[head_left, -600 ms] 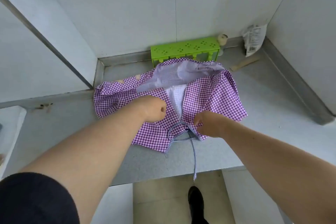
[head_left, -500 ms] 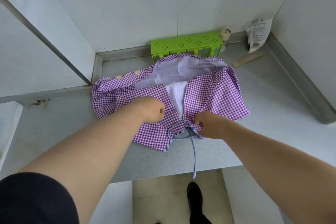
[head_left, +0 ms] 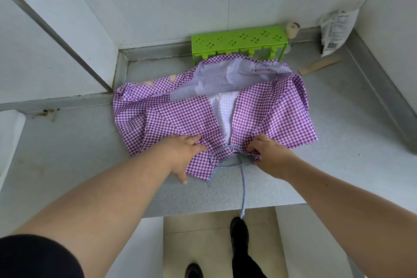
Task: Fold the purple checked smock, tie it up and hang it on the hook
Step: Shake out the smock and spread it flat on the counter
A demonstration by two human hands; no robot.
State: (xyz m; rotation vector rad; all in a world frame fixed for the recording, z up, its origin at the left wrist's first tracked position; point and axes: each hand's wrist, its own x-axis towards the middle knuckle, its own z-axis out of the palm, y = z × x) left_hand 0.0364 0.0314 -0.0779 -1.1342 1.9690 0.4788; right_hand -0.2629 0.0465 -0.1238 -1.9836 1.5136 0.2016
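The purple checked smock [head_left: 266, 110] lies spread on the grey counter [head_left: 90, 165], its pale lining showing at the far opening. Both side flaps are folded inward over a white inner panel. My left hand [head_left: 182, 153] rests flat with fingers spread on the left flap near the front edge. My right hand [head_left: 268, 156] pinches the smock's hem at the front, beside the striped blue tie string [head_left: 243, 187], which loops at the hem and dangles over the counter's front edge. No hook is in view.
A green plastic rack [head_left: 239, 43] stands against the back wall just behind the smock. A small cup [head_left: 292, 28], a white packet [head_left: 336, 31] and a wooden stick [head_left: 319, 67] sit at the back right. White walls enclose the counter; my feet stand on the floor below.
My left hand has opened from a fist and now lies flat on the left flap, lower and nearer the front edge. My right hand stays at the hem.
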